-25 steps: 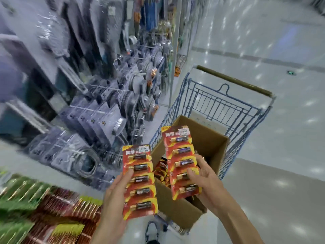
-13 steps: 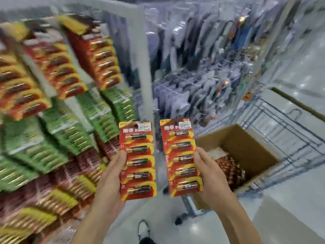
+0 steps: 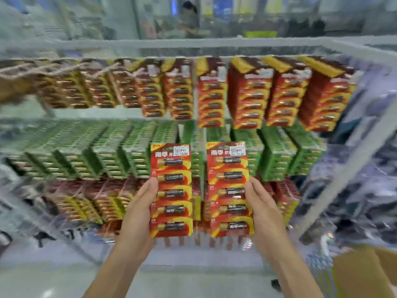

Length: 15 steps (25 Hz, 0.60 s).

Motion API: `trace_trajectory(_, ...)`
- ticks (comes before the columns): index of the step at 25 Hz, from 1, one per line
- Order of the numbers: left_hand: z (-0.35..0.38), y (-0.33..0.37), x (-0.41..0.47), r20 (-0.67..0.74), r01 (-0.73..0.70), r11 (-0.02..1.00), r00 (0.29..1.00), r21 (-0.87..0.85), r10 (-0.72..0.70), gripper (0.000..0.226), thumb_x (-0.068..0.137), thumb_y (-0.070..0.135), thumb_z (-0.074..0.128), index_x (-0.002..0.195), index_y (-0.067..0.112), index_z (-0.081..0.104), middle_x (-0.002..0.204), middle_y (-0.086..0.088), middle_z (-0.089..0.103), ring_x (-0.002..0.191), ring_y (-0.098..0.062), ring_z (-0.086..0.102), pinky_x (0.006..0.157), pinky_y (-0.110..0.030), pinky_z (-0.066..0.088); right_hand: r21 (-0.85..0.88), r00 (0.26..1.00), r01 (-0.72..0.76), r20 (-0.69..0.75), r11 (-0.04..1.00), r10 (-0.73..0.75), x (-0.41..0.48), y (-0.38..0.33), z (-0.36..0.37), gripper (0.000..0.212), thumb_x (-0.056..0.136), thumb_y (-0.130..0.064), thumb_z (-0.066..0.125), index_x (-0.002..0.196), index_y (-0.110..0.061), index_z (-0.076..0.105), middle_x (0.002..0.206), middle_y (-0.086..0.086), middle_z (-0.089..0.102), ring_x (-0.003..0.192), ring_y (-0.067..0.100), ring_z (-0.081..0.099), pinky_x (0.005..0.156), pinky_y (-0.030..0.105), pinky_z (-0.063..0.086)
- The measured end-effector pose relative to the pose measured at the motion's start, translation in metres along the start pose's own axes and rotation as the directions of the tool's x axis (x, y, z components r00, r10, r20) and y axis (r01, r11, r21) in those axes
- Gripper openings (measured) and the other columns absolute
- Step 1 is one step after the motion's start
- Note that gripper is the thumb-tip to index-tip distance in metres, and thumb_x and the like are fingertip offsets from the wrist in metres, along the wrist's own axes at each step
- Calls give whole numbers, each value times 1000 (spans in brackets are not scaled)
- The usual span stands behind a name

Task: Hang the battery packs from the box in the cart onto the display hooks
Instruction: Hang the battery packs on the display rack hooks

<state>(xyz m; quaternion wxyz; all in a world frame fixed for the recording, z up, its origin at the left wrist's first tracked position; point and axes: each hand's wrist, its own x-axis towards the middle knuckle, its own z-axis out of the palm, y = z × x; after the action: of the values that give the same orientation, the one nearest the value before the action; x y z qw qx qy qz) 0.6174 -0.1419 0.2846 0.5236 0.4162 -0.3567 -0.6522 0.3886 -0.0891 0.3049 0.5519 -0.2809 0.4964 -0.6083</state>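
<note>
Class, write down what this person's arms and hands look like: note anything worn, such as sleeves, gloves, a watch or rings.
The left hand and right hand are bare: no gloves, and no rings show. The left forearm and right forearm are bare too, with no sleeve, watch or bracelet down to the frame's lower edge.

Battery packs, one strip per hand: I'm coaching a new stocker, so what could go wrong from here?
The left hand grips the left strip and the right hand the right strip, so neither is free to part the upper red packs, which look crowded; pushing in may dislodge some.
</note>
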Motion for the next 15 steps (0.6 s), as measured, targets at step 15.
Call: trace_trajectory(15,-260,165,69,-157,-117,992,980,57,124,37,99,40,55,118,16,74,113,-17,77,99,-39,76,88,-52,58,-26,995,-16,103,1000,19,51,65,312,14,103,-35,51,105,-39,65,81,-20,78,72,5,76,70,39,58)
